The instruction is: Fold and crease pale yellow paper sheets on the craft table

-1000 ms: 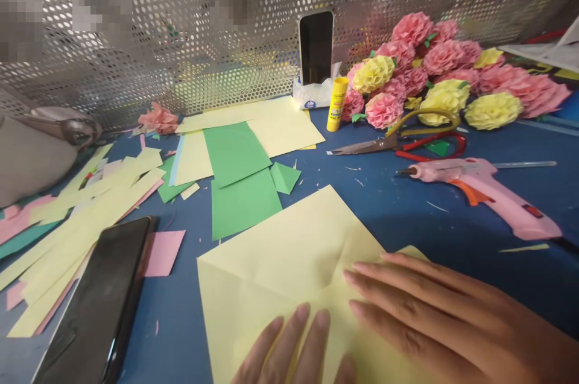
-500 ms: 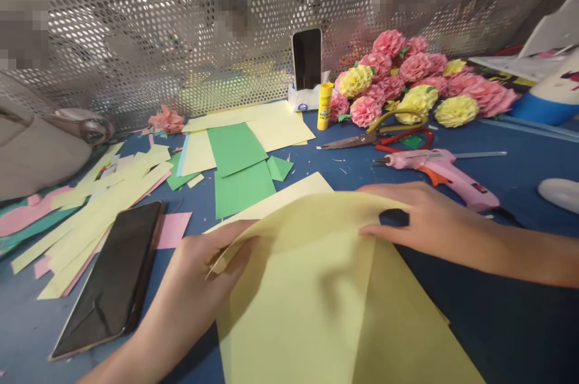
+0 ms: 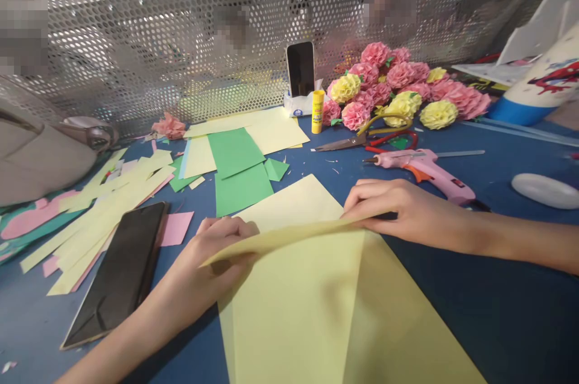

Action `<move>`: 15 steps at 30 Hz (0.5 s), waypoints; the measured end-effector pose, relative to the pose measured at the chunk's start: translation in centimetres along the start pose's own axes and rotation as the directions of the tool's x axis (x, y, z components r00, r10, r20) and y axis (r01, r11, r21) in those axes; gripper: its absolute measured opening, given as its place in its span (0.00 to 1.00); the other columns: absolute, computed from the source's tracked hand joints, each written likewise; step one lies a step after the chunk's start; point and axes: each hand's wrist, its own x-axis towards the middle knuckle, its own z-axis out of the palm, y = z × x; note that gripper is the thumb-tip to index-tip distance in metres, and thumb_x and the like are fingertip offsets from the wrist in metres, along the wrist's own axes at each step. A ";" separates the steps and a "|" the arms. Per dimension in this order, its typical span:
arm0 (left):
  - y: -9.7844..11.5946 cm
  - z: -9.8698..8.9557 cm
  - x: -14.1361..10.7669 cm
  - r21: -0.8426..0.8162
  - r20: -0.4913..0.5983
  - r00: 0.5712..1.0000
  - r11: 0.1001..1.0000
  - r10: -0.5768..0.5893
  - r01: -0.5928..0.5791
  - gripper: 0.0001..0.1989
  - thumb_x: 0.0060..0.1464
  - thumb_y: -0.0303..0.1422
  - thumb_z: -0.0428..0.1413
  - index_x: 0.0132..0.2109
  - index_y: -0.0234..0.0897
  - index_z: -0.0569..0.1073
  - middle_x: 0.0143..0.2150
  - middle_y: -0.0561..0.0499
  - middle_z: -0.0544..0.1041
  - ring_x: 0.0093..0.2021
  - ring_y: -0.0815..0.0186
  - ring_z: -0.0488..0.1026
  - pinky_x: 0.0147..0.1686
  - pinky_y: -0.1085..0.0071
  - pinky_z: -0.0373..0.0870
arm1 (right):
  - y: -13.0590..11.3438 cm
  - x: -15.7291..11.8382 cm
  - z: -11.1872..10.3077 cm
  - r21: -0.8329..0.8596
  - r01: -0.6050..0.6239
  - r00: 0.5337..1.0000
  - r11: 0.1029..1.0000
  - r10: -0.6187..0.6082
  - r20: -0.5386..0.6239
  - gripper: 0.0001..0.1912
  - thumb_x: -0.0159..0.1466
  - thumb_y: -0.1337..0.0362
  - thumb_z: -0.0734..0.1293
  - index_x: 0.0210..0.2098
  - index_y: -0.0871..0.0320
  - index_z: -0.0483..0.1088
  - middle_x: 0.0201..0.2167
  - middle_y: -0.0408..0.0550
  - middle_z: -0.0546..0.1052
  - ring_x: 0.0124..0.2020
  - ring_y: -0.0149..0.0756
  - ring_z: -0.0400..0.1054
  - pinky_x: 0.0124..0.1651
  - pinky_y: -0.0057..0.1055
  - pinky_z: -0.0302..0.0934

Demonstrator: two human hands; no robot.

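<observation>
A pale yellow sheet of paper (image 3: 294,299) curves up off the table toward me, its far edge raised between my hands. My left hand (image 3: 221,257) pinches the left end of that edge, thumb below and fingers behind. At the right end my right hand (image 3: 384,206) grips the same edge between thumb and fingers. Beneath lies more yellow paper (image 3: 298,200), whose corner shows beyond the raised edge. Just left of my left forearm rests a dark phone (image 3: 117,275), lying flat.
Yellow paper strips (image 3: 113,209) and green sheets (image 3: 239,167) lie left and ahead. Beyond my right hand are a pink glue gun (image 3: 429,167), scissors (image 3: 353,140), a glue stick (image 3: 317,111) and paper flowers (image 3: 398,79). A white mouse (image 3: 545,190) sits at right.
The raised edge of the yellow sheet has come down and nearer to me, flattening its arch. Both hands still hold it. The camera view has shifted slightly.
</observation>
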 end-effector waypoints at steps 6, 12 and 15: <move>-0.6 0.3 -0.5 -0.039 -0.006 0.995 0.995 0.095 -0.095 0.14 0.64 0.29 0.47 0.45 0.46 0.77 0.42 0.52 0.77 0.42 0.63 0.71 0.46 0.65 0.58 | 0.6 -0.3 0.0 -0.021 0.079 0.997 0.997 -0.078 0.019 0.14 0.69 0.68 0.62 0.47 0.52 0.79 0.40 0.49 0.77 0.41 0.36 0.69 0.46 0.33 0.61; -1.1 0.1 -0.6 -0.067 -0.006 0.988 0.985 0.157 -0.157 0.15 0.62 0.27 0.51 0.48 0.49 0.78 0.44 0.53 0.80 0.45 0.63 0.74 0.49 0.65 0.63 | 0.1 -0.3 -0.1 0.052 -0.003 1.000 0.999 0.001 0.029 0.14 0.69 0.64 0.62 0.50 0.51 0.78 0.45 0.48 0.79 0.47 0.38 0.71 0.49 0.32 0.64; -1.1 0.1 -0.7 -0.191 -0.079 0.997 0.982 -0.018 0.002 0.09 0.61 0.35 0.55 0.42 0.44 0.81 0.40 0.51 0.82 0.41 0.60 0.76 0.42 0.66 0.71 | -0.5 -0.1 -0.3 0.093 -0.230 0.971 0.969 0.235 -0.039 0.13 0.67 0.56 0.64 0.41 0.55 0.79 0.38 0.47 0.81 0.42 0.42 0.75 0.44 0.33 0.67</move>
